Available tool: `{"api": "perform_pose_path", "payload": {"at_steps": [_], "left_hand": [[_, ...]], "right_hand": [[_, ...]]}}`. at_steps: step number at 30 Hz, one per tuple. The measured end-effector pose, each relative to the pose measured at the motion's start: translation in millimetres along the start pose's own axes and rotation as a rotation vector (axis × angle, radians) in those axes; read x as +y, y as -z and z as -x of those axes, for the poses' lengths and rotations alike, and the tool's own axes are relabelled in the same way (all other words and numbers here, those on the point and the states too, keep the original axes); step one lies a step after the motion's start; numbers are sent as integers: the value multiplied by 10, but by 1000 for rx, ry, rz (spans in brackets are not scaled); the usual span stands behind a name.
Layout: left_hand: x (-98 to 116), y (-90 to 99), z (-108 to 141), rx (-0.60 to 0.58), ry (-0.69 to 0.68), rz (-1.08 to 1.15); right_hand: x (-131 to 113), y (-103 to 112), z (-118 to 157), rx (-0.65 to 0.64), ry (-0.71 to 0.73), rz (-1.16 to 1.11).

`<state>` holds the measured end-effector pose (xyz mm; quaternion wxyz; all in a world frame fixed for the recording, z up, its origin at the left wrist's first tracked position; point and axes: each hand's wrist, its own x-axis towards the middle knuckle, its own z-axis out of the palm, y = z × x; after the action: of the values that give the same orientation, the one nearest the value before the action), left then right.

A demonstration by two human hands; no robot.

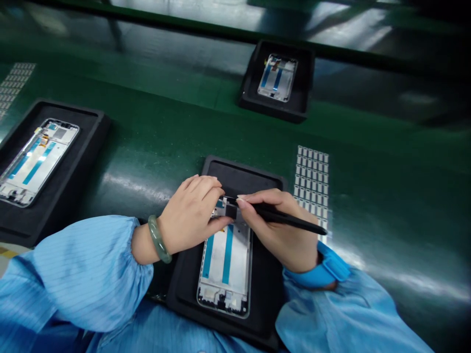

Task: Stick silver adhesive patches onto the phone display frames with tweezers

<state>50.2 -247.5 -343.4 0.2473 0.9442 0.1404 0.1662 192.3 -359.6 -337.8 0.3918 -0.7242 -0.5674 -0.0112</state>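
A phone frame (237,267) with blue strips lies in a black tray (187,279) in front of me. My left hand (196,211) rests over the frame's upper left part, fingers bent at its top edge and thumb across it; whether it pinches anything is hidden. In my right hand (279,225) is a black pen-like tool (290,218), held between thumb and fingers, its tip end at the frame's top near my left fingertips. The exact contact of the tip is too small to tell.
Another black tray (91,132) with a phone frame (40,162) stands at the left, and a third tray (272,110) with a frame (277,78) at the back. Sheets of small parts lie right of my tray (312,176) and far left (16,83).
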Motion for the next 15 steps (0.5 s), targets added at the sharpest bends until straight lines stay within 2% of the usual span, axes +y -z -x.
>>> {"api": "perform_pose_path", "payload": {"at_steps": [15], "left_hand": [[8, 9, -2, -6, 5, 8]], "right_hand": [[7, 19, 24, -30, -15, -59]]}}
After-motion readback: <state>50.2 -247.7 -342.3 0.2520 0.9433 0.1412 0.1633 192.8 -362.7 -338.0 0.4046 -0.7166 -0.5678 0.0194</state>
